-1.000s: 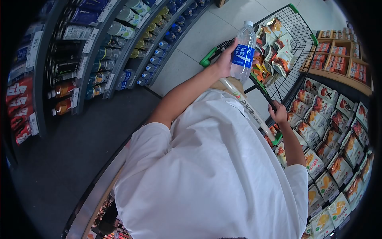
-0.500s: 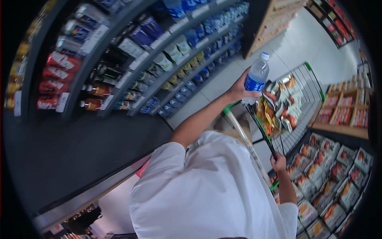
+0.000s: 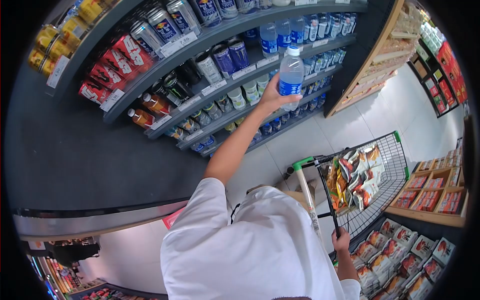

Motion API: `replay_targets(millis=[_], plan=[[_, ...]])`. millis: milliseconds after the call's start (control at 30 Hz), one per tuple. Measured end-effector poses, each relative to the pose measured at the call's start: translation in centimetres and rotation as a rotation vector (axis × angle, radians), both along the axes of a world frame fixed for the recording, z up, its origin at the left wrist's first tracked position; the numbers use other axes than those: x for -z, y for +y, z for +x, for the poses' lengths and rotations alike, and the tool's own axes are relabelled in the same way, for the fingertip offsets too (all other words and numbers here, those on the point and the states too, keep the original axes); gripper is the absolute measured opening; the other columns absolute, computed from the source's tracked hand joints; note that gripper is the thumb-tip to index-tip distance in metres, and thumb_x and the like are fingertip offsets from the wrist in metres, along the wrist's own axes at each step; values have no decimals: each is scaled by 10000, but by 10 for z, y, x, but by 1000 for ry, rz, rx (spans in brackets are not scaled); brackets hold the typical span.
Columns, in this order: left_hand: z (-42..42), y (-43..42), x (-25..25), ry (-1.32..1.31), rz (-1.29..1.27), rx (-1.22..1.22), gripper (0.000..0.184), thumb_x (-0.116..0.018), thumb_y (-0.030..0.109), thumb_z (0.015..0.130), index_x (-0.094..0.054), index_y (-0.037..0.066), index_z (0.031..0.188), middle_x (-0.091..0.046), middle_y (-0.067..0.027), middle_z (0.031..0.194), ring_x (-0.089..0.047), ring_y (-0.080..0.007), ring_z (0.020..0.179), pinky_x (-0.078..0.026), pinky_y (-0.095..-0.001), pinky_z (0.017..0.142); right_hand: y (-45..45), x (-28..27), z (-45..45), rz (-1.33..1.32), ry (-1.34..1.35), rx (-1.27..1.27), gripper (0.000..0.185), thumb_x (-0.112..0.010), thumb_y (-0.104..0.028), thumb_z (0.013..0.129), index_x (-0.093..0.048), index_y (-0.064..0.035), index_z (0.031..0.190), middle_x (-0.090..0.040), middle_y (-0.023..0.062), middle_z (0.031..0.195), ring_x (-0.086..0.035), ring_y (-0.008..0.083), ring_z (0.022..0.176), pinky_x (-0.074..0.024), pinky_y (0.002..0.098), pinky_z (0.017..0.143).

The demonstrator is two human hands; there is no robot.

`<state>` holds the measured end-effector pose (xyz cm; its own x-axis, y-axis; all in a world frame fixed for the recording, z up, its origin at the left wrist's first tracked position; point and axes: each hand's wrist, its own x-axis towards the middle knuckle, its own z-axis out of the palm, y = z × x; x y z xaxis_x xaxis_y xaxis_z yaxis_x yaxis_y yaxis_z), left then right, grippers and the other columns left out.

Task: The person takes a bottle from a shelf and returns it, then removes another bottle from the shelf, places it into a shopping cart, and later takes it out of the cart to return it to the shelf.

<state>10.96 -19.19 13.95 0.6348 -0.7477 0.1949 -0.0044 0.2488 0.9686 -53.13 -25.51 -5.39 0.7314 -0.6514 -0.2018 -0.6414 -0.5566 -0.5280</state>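
My left hand (image 3: pixel 274 98) is closed around a clear plastic bottle (image 3: pixel 291 79) with a blue label and a white cap. It holds the bottle upright in front of the drinks shelf (image 3: pixel 220 95). Lower right, my right hand (image 3: pixel 342 240) grips a black bar (image 3: pixel 330 205) of the shopping cart, beside the cart's pale handle (image 3: pixel 306 197) with its green end. Inside the wire cart (image 3: pixel 395 150) lie several snack bags (image 3: pixel 367 175) in white, yellow and orange packaging. Similar blue-labelled bottles (image 3: pixel 283 34) stand on the shelf behind the held one.
Cans and bottles fill the curved shelves, among them red cans (image 3: pixel 117 62) and silver-blue cans (image 3: pixel 163 24). Packaged goods (image 3: pixel 400 250) are stacked at lower right, below a wooden rack (image 3: pixel 430 192). A dark countertop (image 3: pixel 100 165) lies left; tiled floor (image 3: pixel 350 120) runs between shelf and cart.
My left hand has carried the bottle from over the cart toward the drinks shelf, up and left in view. The camera has turned, showing more shelf. My right hand stays on the cart bar.
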Motion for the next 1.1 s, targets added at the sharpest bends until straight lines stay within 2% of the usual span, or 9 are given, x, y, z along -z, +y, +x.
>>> replay_targets(millis=[267, 367, 500, 633, 800, 900, 933, 1100], plan=[[56, 19, -4, -11, 1, -72, 1014, -955, 113, 651, -399, 80, 1498, -548, -92, 1412, -527, -235, 1322, -413, -400, 1130, 7, -5, 2, -2, -15, 19, 166, -609, -193, 842, -611, -29, 826, -628, 210, 731, -633, 446, 699, -506, 501, 633], [56, 29, -32, -87, 31, -140, 964, -935, 111, 686, -402, 85, 1490, -554, -80, 1389, -533, -229, 1307, -407, -397, 1128, 7, 6, 0, -30, -23, -1, 171, -623, -201, 832, -601, -32, 820, -625, 204, 717, -633, 448, 684, -512, 507, 628], [78, 24, -25, -87, 17, -198, 963, -929, 108, 699, -388, 94, 1496, -552, -90, 1399, -540, -236, 1306, -425, -404, 1116, 7, 14, -5, -82, -49, -11, 172, -636, -202, 819, -591, -35, 813, -624, 202, 708, -631, 452, 671, -517, 514, 623], [93, 15, -34, -118, 10, -275, 940, -922, 91, 709, -392, 98, 1486, -560, -95, 1386, -550, -234, 1294, -445, -398, 1094, 14, 9, 0, -14, -39, 43, 180, -639, -207, 812, -587, -34, 808, -621, 203, 704, -630, 452, 677, -510, 524, 621], [108, 2, -30, -247, 63, -446, 899, -911, 36, 708, -426, 88, 1463, -602, -96, 1340, -606, -215, 1202, -490, -369, 1034, 21, 8, -3, -55, -35, 53, 199, -641, -220, 811, -571, -34, 798, -610, 202, 693, -624, 454, 672, -502, 533, 617], [99, 3, -42, -235, 30, -426, 900, -911, 36, 709, -424, 91, 1464, -598, -100, 1349, -605, -217, 1204, -487, -363, 1033, 24, 5, -1, -32, -48, 58, 205, -640, -220, 814, -560, -34, 786, -604, 207, 690, -622, 459, 681, -501, 535, 621], [102, 1, -39, -169, 14, -406, 948, -933, 56, 669, -432, 79, 1473, -602, -105, 1365, -586, -234, 1239, -458, -367, 1055, 23, 13, -5, -60, -78, 41, 204, -642, -211, 813, -554, -31, 776, -599, 210, 687, -616, 459, 679, -492, 532, 620], [106, -4, -39, -307, 93, -503, 937, -913, 35, 661, -439, 87, 1467, -608, -121, 1371, -587, -266, 1254, -452, -392, 1069, 26, 7, -4, -28, -103, 48, 192, -646, -188, 813, -550, -27, 771, -585, 206, 683, -593, 454, 654, -464, 532, 603]])
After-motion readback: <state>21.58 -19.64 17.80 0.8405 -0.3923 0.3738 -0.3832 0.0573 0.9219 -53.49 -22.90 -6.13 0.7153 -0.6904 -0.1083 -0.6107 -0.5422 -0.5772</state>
